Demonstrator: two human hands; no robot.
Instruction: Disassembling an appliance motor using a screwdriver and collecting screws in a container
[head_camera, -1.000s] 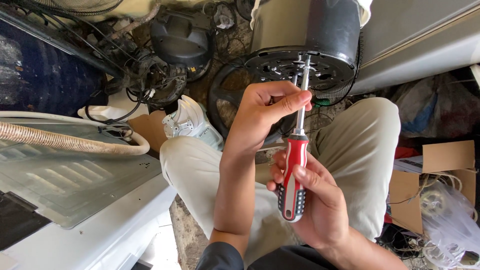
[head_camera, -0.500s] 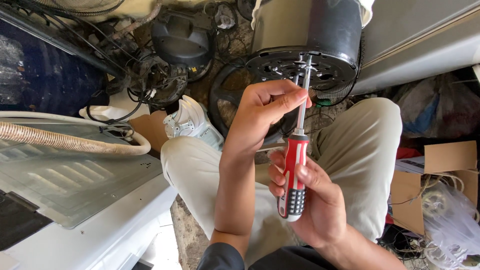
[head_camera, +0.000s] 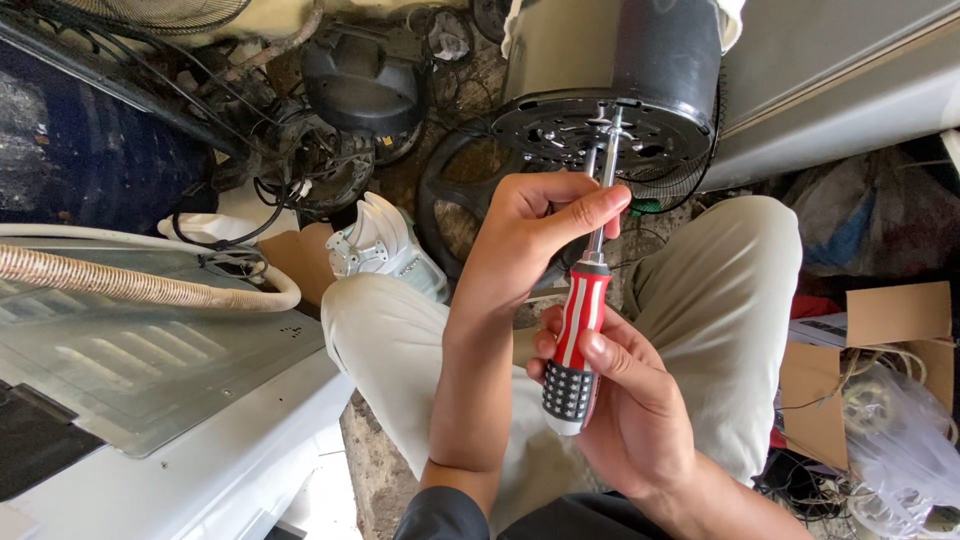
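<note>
Screwdriver (head_camera: 578, 340), red-and-white handled with a black grip end, is being held upright between the knees, its handle being clasped by the right hand (head_camera: 625, 410). Its metal shaft is being pinched near the top by the left hand (head_camera: 530, 240), fingers curled around it. The tip is being pressed against the perforated underside of a black motor housing (head_camera: 610, 90), just above. A ribbed hose (head_camera: 130, 282) is being left lying on the white panel (head_camera: 150, 370).

Repair workshop: dismantled fan motors (head_camera: 365, 75), cables, cardboard boxes (head_camera: 880, 335) strewn.
</note>
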